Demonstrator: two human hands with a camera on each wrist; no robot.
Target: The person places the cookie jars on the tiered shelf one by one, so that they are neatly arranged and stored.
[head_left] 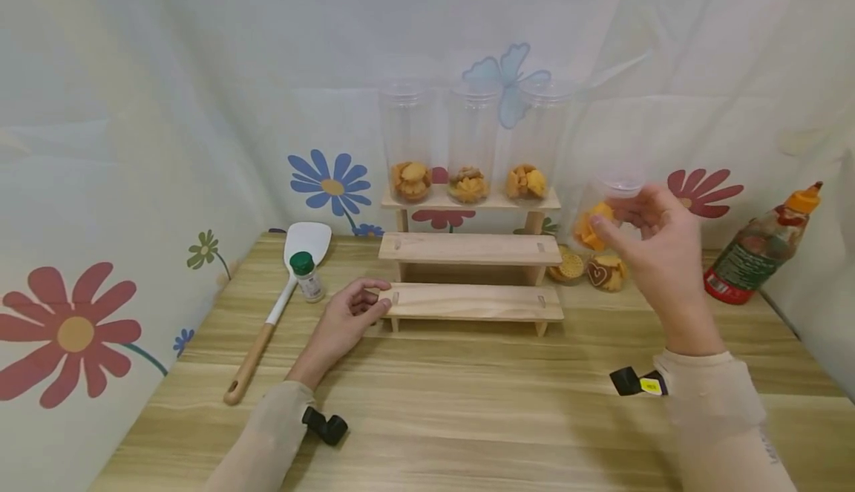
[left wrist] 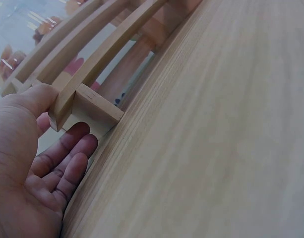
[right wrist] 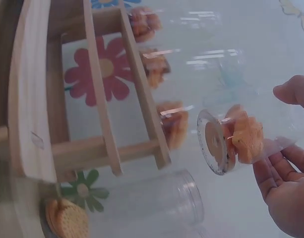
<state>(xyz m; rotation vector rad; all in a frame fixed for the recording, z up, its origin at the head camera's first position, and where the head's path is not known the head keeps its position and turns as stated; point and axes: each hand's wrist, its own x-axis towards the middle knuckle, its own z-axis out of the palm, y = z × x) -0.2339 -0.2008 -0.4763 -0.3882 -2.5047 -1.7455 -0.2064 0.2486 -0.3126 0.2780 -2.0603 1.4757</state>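
Observation:
A clear plastic jar (head_left: 591,226) with orange cookies inside is held up by my right hand (head_left: 657,243), thumb and fingers around it. In the right wrist view this jar (right wrist: 241,136) is beside the top shelf, its base toward the rack. My left hand (head_left: 347,317) grips the left end of the lowest step of the three-tier wooden rack (head_left: 467,303). The left wrist view shows the thumb on that step's end; the index finger is mostly hidden. On the top tier stand a left jar (head_left: 409,147), a middle jar (head_left: 471,151) and a right jar (head_left: 537,147), all holding cookies.
Right of the rack, round biscuits (head_left: 568,263) and heart-marked cookies (head_left: 606,273) sit in clear containers on the table. A sauce bottle (head_left: 758,254) stands far right. To the left are a green-capped shaker (head_left: 307,278) and a white spatula (head_left: 280,306) with a wooden handle.

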